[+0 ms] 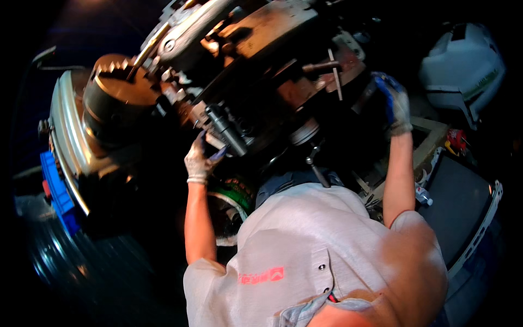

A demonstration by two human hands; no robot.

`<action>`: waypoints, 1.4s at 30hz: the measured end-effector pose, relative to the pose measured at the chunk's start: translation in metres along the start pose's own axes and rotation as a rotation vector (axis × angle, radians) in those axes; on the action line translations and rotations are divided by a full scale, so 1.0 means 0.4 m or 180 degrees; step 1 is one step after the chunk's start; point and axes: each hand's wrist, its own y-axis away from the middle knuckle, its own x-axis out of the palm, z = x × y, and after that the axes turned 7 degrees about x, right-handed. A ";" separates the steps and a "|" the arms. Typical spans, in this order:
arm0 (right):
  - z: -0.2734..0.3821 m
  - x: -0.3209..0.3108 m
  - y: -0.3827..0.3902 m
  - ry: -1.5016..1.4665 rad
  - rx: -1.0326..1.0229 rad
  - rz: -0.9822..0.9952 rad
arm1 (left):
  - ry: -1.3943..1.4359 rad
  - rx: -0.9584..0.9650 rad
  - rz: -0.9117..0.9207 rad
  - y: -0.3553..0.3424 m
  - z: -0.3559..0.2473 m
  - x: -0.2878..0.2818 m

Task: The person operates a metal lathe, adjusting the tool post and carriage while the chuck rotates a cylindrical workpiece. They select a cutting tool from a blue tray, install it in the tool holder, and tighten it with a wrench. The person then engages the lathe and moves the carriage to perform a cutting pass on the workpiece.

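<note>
My left hand, in a pale work glove with blue fingertips, reaches up to the tool post area of a lathe. Its thumb and forefinger are apart, beside a small pale metal piece. Right above it, a dark cylindrical tool sits slanted. Over on the right, my right hand, gloved in white and blue, is raised near a dark flat part at the machine's end. Blur and shadow hide whether its fingers grip that part.
A large round chuck with stepped jaws stands at left. A T-shaped handle sticks up between my hands. A crank handle is close to my waist. Beyond are a blue plastic bin, a white container and a dark panel.
</note>
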 end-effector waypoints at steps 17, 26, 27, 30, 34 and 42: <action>0.168 0.198 -0.302 0.3791 -0.0033 -0.0284 | -0.0648 0.0377 0.0698 -0.233 -0.394 0.171; 0.046 0.147 -0.327 0.3257 -0.0125 -0.0450 | 0.0254 0.0262 0.0598 -0.258 -0.455 0.170; 0.041 0.132 -0.328 0.3090 -0.0019 -0.0368 | 0.0424 0.0163 0.0602 -0.281 -0.482 0.176; 0.050 0.137 -0.284 0.2724 -0.0016 -0.0204 | 0.0487 0.0293 0.0327 -0.364 -0.540 0.218; 0.067 0.147 -0.241 0.2221 -0.0118 -0.0212 | -0.0041 0.0030 0.0940 -0.533 -0.645 0.205; 0.049 0.151 -0.243 0.1868 -0.0079 -0.0478 | -0.0142 -0.0556 0.0925 -0.649 -0.681 0.299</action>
